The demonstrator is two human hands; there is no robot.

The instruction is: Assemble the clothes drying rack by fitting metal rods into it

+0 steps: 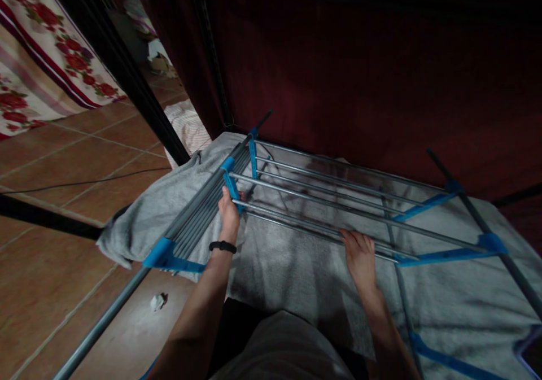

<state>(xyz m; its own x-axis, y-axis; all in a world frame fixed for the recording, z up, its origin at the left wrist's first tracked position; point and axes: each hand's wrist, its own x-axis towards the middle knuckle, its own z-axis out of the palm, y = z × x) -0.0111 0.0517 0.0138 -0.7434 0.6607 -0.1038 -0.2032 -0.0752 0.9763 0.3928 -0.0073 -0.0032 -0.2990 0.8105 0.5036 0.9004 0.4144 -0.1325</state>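
Blue-jointed metal drying rack (355, 210) sits ctr on grey blanket (292, 270). L hand (229, 213) grips its blue plastic bracket (230, 182), approx. 9 o'clock; R hand (359, 250) is curled over the lower rods (296, 219), approx. 4 o'clock. Black wristband (222, 247) on L arm. Crumpled white scrap (157, 302) on tiled floor (84, 256), 8 o'clock.

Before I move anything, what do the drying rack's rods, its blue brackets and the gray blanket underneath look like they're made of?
Rack rods: probably metal, smooth and gray, with bright streaks of shine along them.
Blue brackets: likely molded plastic, evenly colored, low sheen.
Gray blanket: soft fabric, perhaps fleece, matte, with loose folds.
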